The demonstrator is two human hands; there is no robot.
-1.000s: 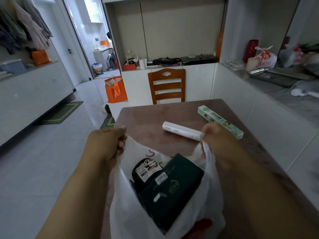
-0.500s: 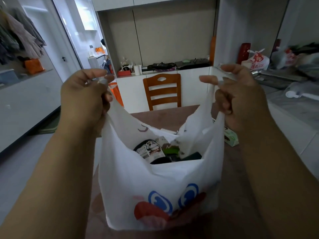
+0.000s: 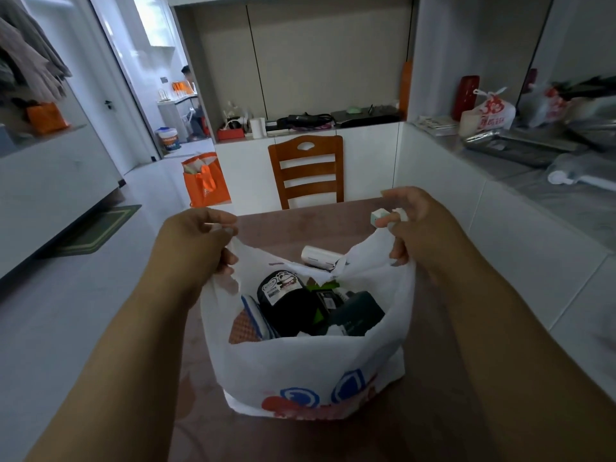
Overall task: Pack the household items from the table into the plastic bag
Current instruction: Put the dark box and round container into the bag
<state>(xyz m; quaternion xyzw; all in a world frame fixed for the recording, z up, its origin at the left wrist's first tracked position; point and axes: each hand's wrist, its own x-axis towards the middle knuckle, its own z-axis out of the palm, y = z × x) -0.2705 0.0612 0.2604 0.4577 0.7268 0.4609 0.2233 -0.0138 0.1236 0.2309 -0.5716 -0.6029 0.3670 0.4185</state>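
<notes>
Your left hand (image 3: pixel 196 241) and right hand (image 3: pixel 413 225) each pinch a handle, holding the white plastic bag (image 3: pixel 306 371) open at frame centre.

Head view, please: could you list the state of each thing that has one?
Plastic bag: standing on the table, mouth open, partly filled.
Left hand: gripping the left handle.
Right hand: gripping the right handle.
White tube: lying on the table, unpacked.
Green box: outside the bag, mostly hidden.

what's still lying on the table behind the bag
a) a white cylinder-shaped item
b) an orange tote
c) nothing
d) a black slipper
a: a white cylinder-shaped item lies on the table beyond the plastic bag, outside its opening.
</notes>
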